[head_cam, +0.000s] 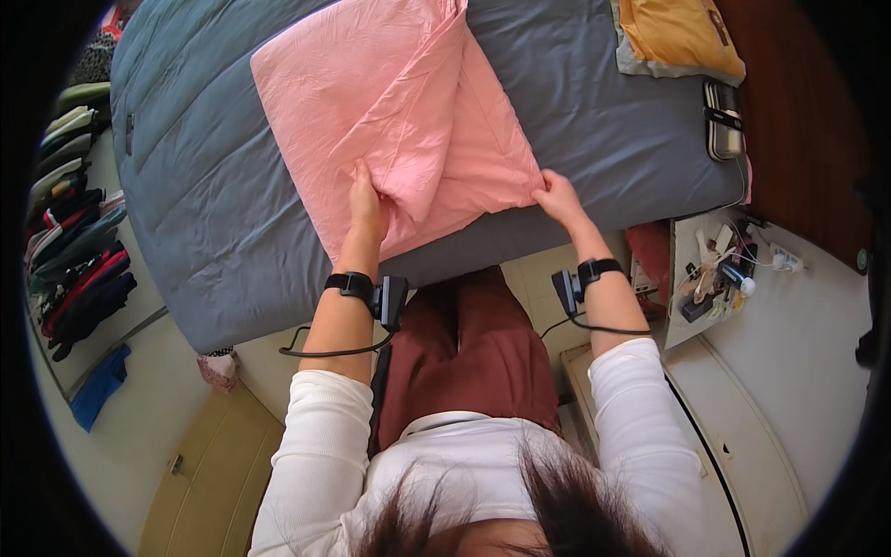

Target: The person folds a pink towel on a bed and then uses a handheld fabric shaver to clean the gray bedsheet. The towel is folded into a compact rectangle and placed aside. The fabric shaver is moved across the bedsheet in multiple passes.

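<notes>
A large pink cloth (334, 90), perhaps a bed sheet or duvet cover, lies folded in layers on the grey bedding (209, 181). Diagonal creases run across its upper layer, which is bunched near its lower middle. My left hand (369, 202) grips that bunched part, its thumb on top and its fingers partly hidden in the fabric. At the cloth's right-hand corner, my right hand (559, 198) pinches the edge between thumb and fingers. The near edge of the pink cloth lies close to the bed's front edge.
Folded yellow and grey fabric (675, 35) lies at the bed's far right, with a metallic case (724, 122) beside it. A cluttered bedside table (696, 317) stands right of my arm. Hanging clothes (76, 244) line the left wall, near a door (209, 473). Straps with devices circle both forearms.
</notes>
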`<state>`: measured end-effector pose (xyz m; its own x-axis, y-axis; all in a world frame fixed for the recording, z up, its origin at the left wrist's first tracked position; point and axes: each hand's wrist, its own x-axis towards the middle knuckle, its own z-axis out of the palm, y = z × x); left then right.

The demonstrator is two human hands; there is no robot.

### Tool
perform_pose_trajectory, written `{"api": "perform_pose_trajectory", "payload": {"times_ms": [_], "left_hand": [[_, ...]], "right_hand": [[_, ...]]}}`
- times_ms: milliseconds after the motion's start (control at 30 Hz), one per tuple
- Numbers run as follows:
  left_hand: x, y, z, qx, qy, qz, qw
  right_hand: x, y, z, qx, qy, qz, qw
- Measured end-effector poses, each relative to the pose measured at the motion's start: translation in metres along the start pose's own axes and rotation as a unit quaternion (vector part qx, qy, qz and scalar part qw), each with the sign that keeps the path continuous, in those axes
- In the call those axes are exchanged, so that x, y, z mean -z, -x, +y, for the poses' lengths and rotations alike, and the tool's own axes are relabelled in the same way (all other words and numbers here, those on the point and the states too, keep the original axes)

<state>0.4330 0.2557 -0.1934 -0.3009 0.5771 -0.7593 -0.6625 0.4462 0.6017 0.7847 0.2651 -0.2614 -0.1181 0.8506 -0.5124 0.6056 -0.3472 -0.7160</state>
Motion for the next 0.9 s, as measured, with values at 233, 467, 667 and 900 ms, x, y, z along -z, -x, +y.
{"api": "perform_pose_trajectory", "payload": {"times_ms": [233,467,667,900], "left_hand": [[0.013,-0.007,-0.007,-0.002,-0.121,-0.038,0.992],[0.013,-0.004,-0.010,-0.083,-0.272,-0.094,0.954],[-0.065,0.077,-0.011,-0.255,-0.636,-0.374,0.625],[0.017,0.051,-0.037,0.052,-0.318,-0.128,0.938]], "right_hand": [[-0.012,-0.068,-0.079,0.000,-0.045,0.075,0.996],[-0.009,-0.069,-0.043,-0.039,-0.124,0.164,0.978],[0.019,-0.033,-0.090,-0.054,-0.360,0.088,0.927],[0.052,0.004,-0.094,-0.212,-0.459,-0.096,0.858]]}}
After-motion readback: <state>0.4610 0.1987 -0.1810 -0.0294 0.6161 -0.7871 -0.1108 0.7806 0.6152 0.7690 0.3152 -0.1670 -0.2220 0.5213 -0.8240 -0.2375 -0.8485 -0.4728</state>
